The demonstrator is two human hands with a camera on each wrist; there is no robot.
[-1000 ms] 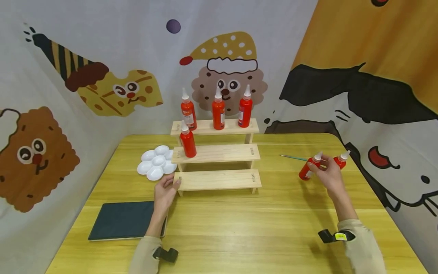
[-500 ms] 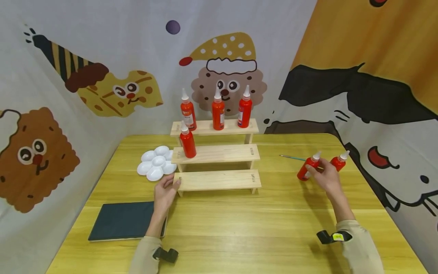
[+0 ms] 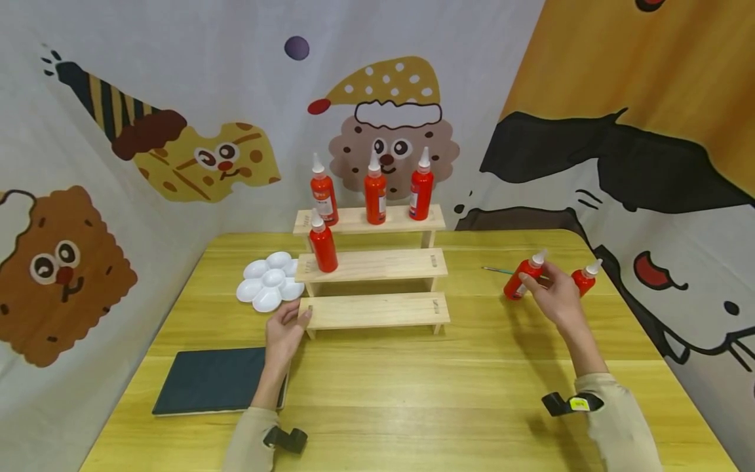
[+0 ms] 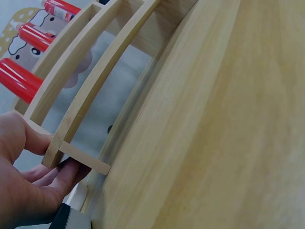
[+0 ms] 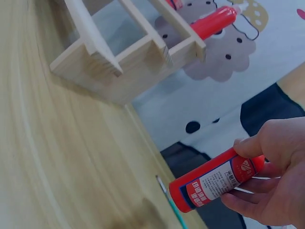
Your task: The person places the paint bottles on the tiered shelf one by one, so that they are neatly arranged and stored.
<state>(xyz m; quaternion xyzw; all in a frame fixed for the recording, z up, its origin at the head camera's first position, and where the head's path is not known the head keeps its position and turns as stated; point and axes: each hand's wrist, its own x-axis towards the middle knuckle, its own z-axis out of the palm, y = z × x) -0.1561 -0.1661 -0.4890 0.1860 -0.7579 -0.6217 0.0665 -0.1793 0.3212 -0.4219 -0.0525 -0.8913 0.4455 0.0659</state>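
A three-tier wooden shelf (image 3: 377, 310) stands mid-table. My left hand (image 3: 286, 332) grips the left end of its lowest tier, thumb on top and fingers beneath in the left wrist view. At the right, my right hand (image 3: 559, 293) holds a red squeeze bottle (image 5: 214, 180) with a white nozzle, tilted, its base off the tabletop. Behind that hand another red bottle (image 3: 584, 278) is partly hidden. Three red bottles, one of them the middle bottle (image 3: 375, 193), stand on the top tier. One more bottle (image 3: 324, 246) is at the left of the middle tier.
Left of the shelf lies a white flower-shaped palette (image 3: 273, 280). A dark flat notebook (image 3: 212, 380) is at the front left, partly under the left forearm. A thin teal paintbrush (image 3: 497, 269) lies close behind the held bottle. A printed cloth (image 3: 236, 65) hangs behind the table.
My right hand has lifted the red bottle and carried it slightly left, away from the other bottle on that side. The left hand stays on the shelf end.
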